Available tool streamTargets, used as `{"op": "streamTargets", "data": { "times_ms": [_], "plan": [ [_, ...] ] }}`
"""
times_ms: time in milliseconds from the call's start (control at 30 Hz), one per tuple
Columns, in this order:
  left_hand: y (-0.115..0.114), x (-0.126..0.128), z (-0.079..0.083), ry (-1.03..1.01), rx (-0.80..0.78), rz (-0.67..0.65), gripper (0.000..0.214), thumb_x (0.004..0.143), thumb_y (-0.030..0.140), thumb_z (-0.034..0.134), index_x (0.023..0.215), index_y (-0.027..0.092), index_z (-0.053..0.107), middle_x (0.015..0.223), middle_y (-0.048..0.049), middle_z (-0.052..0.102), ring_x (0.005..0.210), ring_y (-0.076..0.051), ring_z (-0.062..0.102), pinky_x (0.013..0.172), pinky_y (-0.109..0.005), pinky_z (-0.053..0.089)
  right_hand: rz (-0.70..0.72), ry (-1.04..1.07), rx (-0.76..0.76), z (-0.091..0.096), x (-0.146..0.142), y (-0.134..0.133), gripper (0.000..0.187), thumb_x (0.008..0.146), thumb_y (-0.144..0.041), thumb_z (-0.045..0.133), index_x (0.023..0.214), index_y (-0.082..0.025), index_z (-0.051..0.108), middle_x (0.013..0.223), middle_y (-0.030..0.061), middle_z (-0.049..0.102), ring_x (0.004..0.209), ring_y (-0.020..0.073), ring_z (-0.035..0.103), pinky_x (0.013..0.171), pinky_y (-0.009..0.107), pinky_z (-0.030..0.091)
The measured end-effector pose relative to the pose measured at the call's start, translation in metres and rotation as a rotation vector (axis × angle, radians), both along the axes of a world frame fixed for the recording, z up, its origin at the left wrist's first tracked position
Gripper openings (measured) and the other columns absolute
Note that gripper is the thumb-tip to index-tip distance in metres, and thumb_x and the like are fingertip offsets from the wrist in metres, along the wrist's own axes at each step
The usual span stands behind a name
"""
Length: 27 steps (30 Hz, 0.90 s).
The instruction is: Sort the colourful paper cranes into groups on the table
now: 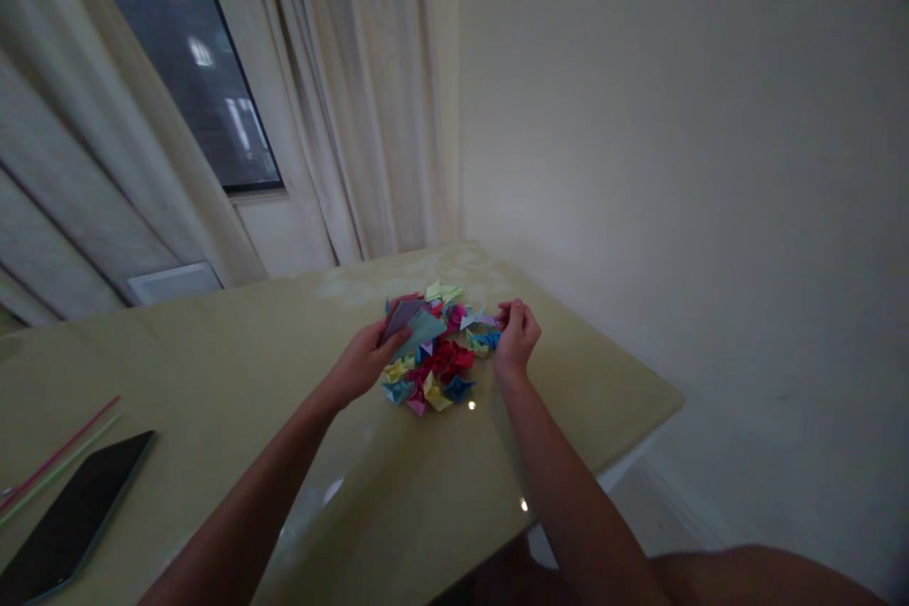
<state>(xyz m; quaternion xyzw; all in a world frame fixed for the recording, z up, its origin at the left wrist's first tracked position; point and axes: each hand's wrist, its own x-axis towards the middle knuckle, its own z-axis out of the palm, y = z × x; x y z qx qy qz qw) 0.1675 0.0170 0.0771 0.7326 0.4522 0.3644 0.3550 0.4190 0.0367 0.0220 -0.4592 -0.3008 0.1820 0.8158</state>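
Note:
A small sheaf of coloured paper (424, 329), pale blue and purple, is gripped between the thumb and fingers of my left hand (369, 352). Beneath and beside it, a heap of folded paper pieces (450, 360) in red, yellow, blue, pink and pale green lies on the table. My right hand (519, 333) is at the right edge of this heap, its fingers curled in and pressed together. Whatever those fingers hold, if anything, is too small and hidden to make out.
The glossy yellowish table (341, 492) ends at a corner on the right, near a plain wall (674, 161). At the left lie a dark tablet (81, 511) and thin pink and green sticks (63, 454). Curtains (362, 95) hang behind, beside a window (191, 47).

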Motion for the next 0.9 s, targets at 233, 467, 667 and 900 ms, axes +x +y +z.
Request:
{"op": "streamTargets", "data": {
  "times_ms": [233,467,667,900],
  "plan": [
    [0.028,0.009,0.012,0.111,-0.069,-0.222,0.049,0.086,0.065,0.065,0.089,0.016,0.069,0.07,0.0015,0.054,0.064,-0.015,0.043,0.056,-0.025,0.036,-0.073,-0.043,-0.029,-0.005,0.013,0.023,0.049,0.095,-0.061,0.049,0.078,-0.018,0.065,0.065,-0.001,0.056,0.062,0.0159,0.054,0.058,0.027,0.041],
    [0.026,0.006,0.029,0.029,-0.132,-0.193,0.044,0.082,0.059,0.075,0.092,0.017,0.072,0.076,-0.0016,0.062,0.066,-0.016,0.047,0.055,-0.024,0.034,-0.086,-0.256,-0.061,-0.003,0.034,0.042,0.048,0.098,-0.058,0.047,0.077,-0.019,0.066,0.066,-0.0004,0.057,0.065,0.0175,0.054,0.063,0.029,0.041],
    [0.061,0.014,0.036,0.104,-0.072,-0.216,0.046,0.083,0.061,0.072,0.098,0.018,0.073,0.076,-0.0006,0.063,0.067,-0.017,0.05,0.059,-0.026,0.04,-0.138,-0.227,-0.117,-0.016,0.045,0.041,0.049,0.099,-0.057,0.045,0.077,-0.019,0.066,0.067,-0.0002,0.058,0.066,0.0179,0.055,0.064,0.03,0.04],
    [0.122,0.039,0.036,0.196,0.138,-0.1,0.064,0.088,0.074,0.052,0.099,0.015,0.077,0.077,-0.005,0.07,0.078,-0.024,0.064,0.068,-0.029,0.048,-0.181,-0.328,-0.202,-0.027,0.047,0.044,0.035,0.096,-0.048,0.05,0.087,-0.019,0.067,0.081,0.0036,0.066,0.077,0.0207,0.058,0.075,0.033,0.045]
  ]
}}
